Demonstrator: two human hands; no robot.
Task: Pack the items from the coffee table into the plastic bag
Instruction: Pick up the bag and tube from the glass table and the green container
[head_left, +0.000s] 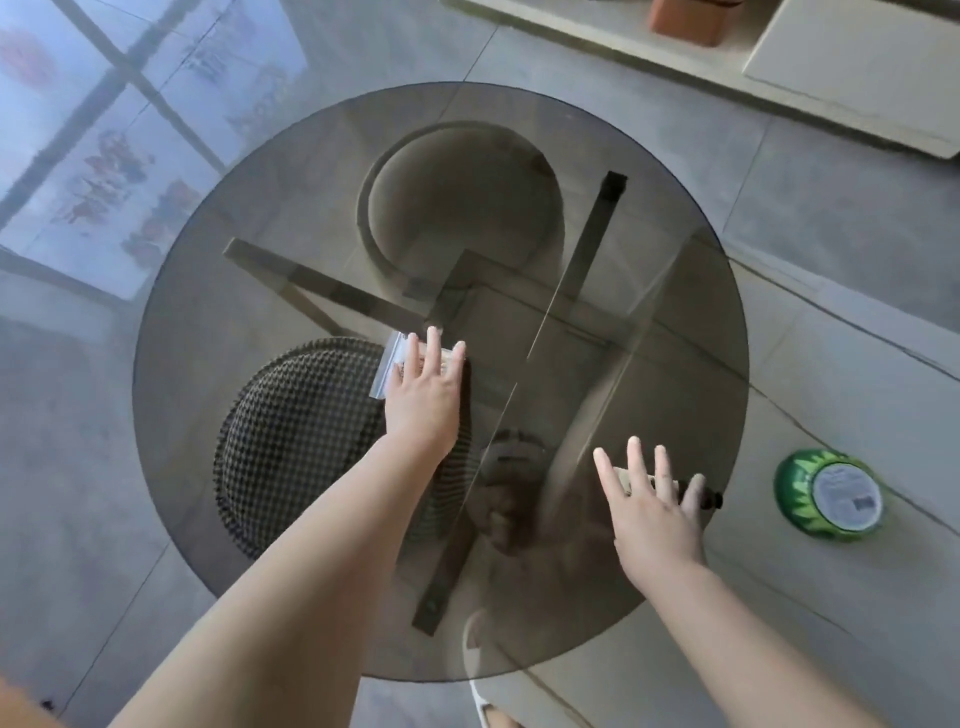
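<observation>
Bare forearms, sleeveless; perhaps a white slipper (475, 699).

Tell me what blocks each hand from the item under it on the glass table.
Nothing visible does. The left hand lies open over the clear plastic bag; the right hand spreads over a small pale item near the table's edge.

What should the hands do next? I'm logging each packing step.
Probably close the left hand on the clear plastic bag under its straight fingers: nothing looks gripped yet, and the right hand is likewise spread over a small item near the glass table edge.
</observation>
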